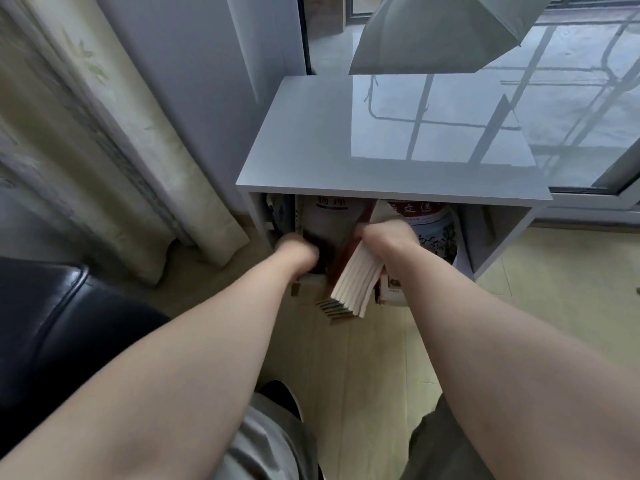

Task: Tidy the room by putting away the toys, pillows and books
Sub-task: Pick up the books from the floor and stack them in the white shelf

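Observation:
A white open-fronted shelf unit (388, 140) stands before me, with books standing inside it. My right hand (384, 235) grips a stack of several thin books (353, 289), their white page edges fanned toward me, tilted at the shelf opening. My left hand (298, 249) reaches into the shelf at the left and presses against a white-covered book (327, 216) standing there; its fingers are hidden. Another book with a patterned cover (436, 233) stands to the right of my right hand.
A pale curtain (104, 150) hangs at the left, and a black leather seat (45, 323) sits at the lower left. A window and sliding frame (588, 116) lie behind the shelf. An open grey umbrella (443, 32) rests at the top. Tiled floor (554, 289) spreads to the right.

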### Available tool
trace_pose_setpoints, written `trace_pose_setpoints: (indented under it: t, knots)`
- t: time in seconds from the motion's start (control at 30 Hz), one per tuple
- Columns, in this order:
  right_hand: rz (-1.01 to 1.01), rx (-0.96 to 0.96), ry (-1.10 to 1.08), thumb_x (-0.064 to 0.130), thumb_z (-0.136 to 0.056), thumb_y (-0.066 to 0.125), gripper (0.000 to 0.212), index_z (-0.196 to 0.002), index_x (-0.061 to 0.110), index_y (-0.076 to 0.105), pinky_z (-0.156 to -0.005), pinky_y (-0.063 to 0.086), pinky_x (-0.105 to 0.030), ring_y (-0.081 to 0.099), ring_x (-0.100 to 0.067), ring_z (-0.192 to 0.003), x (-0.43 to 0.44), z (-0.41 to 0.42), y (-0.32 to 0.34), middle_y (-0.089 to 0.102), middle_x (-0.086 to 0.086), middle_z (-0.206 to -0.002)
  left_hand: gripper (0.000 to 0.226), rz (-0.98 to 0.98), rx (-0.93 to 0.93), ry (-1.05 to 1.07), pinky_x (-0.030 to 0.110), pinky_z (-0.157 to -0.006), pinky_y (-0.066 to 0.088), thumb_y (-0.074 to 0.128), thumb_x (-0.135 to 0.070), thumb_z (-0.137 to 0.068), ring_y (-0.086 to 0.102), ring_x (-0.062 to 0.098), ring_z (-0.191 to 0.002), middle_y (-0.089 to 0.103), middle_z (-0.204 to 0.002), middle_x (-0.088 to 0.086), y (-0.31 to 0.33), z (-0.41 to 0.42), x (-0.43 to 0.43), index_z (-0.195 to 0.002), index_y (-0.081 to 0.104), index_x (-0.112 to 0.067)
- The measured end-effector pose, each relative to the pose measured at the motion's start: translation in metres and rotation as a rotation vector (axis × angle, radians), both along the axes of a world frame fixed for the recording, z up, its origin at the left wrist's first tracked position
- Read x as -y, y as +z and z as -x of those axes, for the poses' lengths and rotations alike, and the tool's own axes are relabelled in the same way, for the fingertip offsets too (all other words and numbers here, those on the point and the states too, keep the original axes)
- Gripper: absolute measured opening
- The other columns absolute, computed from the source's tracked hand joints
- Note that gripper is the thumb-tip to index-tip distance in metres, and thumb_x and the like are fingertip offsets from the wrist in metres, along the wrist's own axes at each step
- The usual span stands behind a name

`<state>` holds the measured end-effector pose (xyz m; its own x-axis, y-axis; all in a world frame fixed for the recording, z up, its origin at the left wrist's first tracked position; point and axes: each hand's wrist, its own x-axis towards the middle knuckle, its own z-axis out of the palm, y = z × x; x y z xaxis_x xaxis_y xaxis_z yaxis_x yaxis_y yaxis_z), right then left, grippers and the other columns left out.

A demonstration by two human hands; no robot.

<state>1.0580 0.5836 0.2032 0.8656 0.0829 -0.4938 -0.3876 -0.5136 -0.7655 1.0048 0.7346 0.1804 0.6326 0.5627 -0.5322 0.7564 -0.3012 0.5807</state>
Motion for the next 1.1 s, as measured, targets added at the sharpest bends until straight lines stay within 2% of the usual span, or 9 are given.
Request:
trace_pose_setpoints:
  t: [0.13,0.23,0.33,0.47,0.63,0.73,0.83,0.93,1.1]
  knots:
    - [-0.042,-0.017,-0.044,0.034,-0.089,0.066,0.021,-0.088,0.015,0.058,-0.085,0.061,-0.049,0.07,-0.032,-0.088,-0.002,-0.007,-0.005,0.069,-0.012,-0.099,0.03,-0.1,0.032,-0.02,0.033,-0.089,0.051,0.054,-0.009,-0.098,0.062,0.033,-0.117,0.063,-0.126,0.018,-0.029,-0.019,0.0,-0.126,0.059,0.002]
    - [-0.037,-0.004,-0.069,0.035,-0.088,0.068,0.023,-0.085,0.015,0.058,-0.084,0.061,-0.049,0.07,-0.031,-0.086,-0.004,-0.016,-0.005,0.069,-0.012,-0.096,0.05,-0.171,0.117,0.028,0.034,-0.094,0.05,0.063,-0.013,-0.094,0.058,0.034,-0.125,0.058,-0.137,0.019,-0.047,-0.039,-0.001,-0.14,0.05,0.001]
    - [0.015,0.016,-0.057,0.036,-0.088,0.068,0.024,-0.08,0.017,0.057,-0.082,0.062,-0.047,0.07,-0.03,-0.084,-0.007,-0.029,-0.008,0.069,-0.008,-0.089,0.073,-0.259,0.048,0.036,0.04,-0.111,0.043,0.067,-0.026,-0.093,0.046,0.035,-0.139,0.043,-0.152,0.021,-0.067,-0.064,-0.003,-0.153,0.033,-0.001]
    - [0.07,0.028,-0.027,0.038,-0.088,0.068,0.024,-0.08,0.018,0.057,-0.083,0.061,-0.045,0.069,-0.027,-0.085,-0.01,-0.037,-0.01,0.068,-0.006,-0.09,0.043,-0.3,-0.044,-0.05,0.038,-0.112,0.039,0.039,-0.024,-0.11,0.045,0.031,-0.139,0.045,-0.151,0.019,-0.076,-0.078,-0.01,-0.146,0.045,-0.002]
    - [0.085,0.053,0.005,0.04,-0.09,0.067,0.03,-0.074,0.022,0.049,-0.094,0.056,-0.046,0.066,-0.028,-0.102,-0.011,-0.05,-0.01,0.066,-0.007,-0.105,0.035,-0.231,-0.071,-0.077,0.041,-0.094,0.048,0.053,-0.033,-0.105,0.058,0.032,-0.122,0.06,-0.133,0.015,-0.096,-0.097,-0.023,-0.131,0.06,-0.012]
    - [0.1,0.055,0.032,0.041,-0.093,0.066,0.032,-0.073,0.022,0.048,-0.096,0.056,-0.045,0.065,-0.027,-0.103,-0.006,-0.051,-0.01,0.064,-0.004,-0.097,0.03,-0.239,-0.058,-0.061,0.038,-0.079,0.046,0.059,-0.04,-0.101,0.063,0.029,-0.11,0.065,-0.117,0.011,-0.107,-0.101,-0.022,-0.117,0.065,-0.015]
    - [0.078,0.07,0.033,0.037,-0.093,0.066,0.03,-0.072,0.022,0.049,-0.095,0.056,-0.046,0.066,-0.027,-0.099,-0.003,-0.052,-0.013,0.062,-0.002,-0.09,0.036,-0.194,-0.063,-0.051,0.04,-0.084,0.048,0.06,-0.042,-0.1,0.062,0.03,-0.112,0.063,-0.119,0.011,-0.108,-0.107,-0.016,-0.124,0.06,-0.016]
    - [0.036,0.063,-0.005,0.039,-0.087,0.069,0.023,-0.074,0.025,0.056,-0.092,0.057,-0.048,0.067,-0.026,-0.096,-0.002,-0.055,-0.017,0.066,-0.002,-0.091,0.048,-0.19,-0.12,-0.052,0.042,-0.098,0.047,0.055,-0.04,-0.102,0.057,0.032,-0.124,0.058,-0.134,0.016,-0.115,-0.115,-0.021,-0.141,0.052,-0.013]
    - [0.064,0.063,-0.032,0.044,-0.08,0.07,0.021,-0.079,0.026,0.061,-0.087,0.06,-0.046,0.069,-0.025,-0.092,0.001,-0.054,-0.022,0.071,-0.001,-0.099,0.042,-0.199,-0.134,-0.101,0.039,-0.101,0.047,0.048,-0.032,-0.107,0.055,0.034,-0.127,0.056,-0.137,0.02,-0.126,-0.114,-0.023,-0.137,0.055,-0.004]
